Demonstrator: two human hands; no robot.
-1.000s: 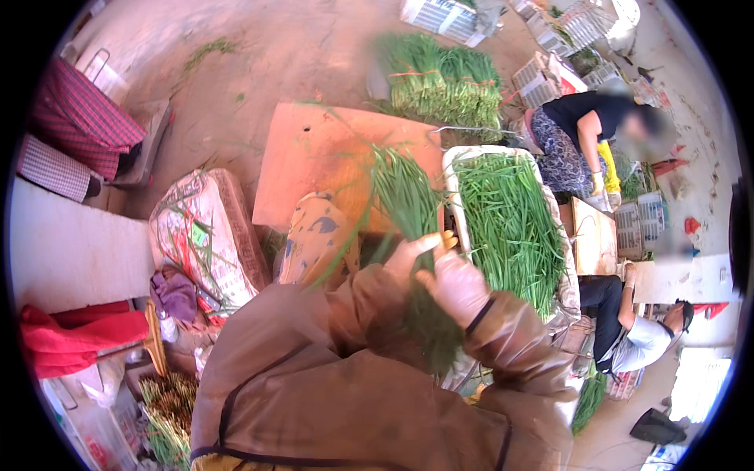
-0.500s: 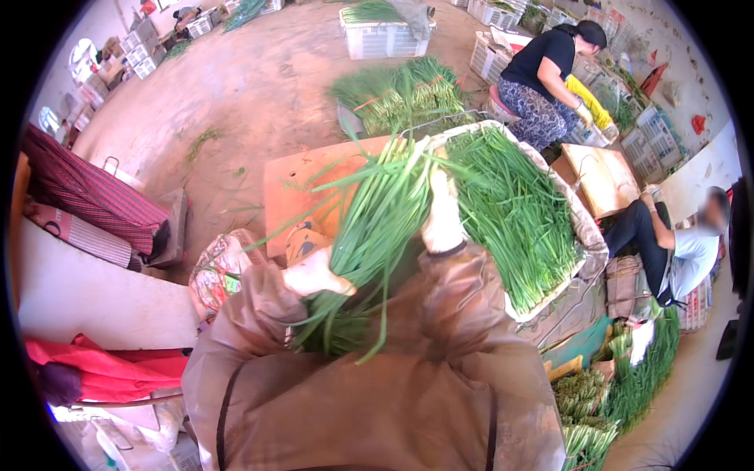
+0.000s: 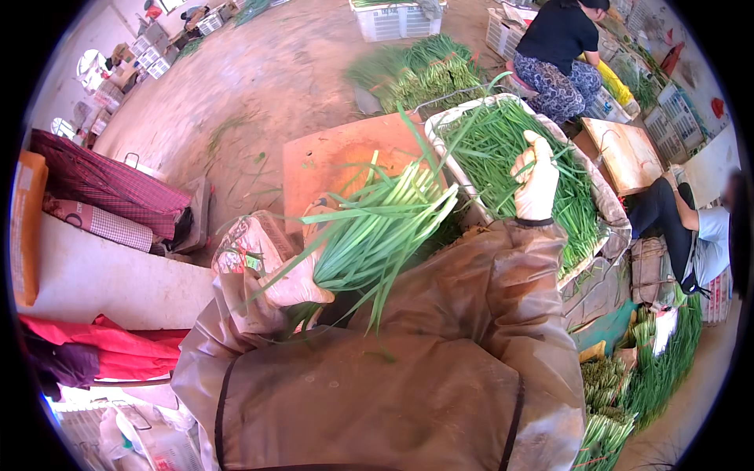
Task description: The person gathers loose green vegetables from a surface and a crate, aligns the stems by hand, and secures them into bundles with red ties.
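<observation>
In my gloved left hand is a loose bunch of long green garlic chives, gripped around its lower leafy part. The pale stem ends fan out up and to the right, and some leaves hang over my lap. My gloved right hand is above a white, cloth-edged crate full of loose garlic chives. Its fingers are curled, with blades around them; whether any blade is pinched there is hard to see.
An orange board lies ahead of me. Tied chive bundles stand beyond it, and more bundles lie at the right. A wooden board is beside the crate. One person sits ahead right, another at far right.
My right hand has left the bunch's stem end and moved right over the crate. The left hand still holds the bunch, now tilted further to the right. My view has shifted slightly.
</observation>
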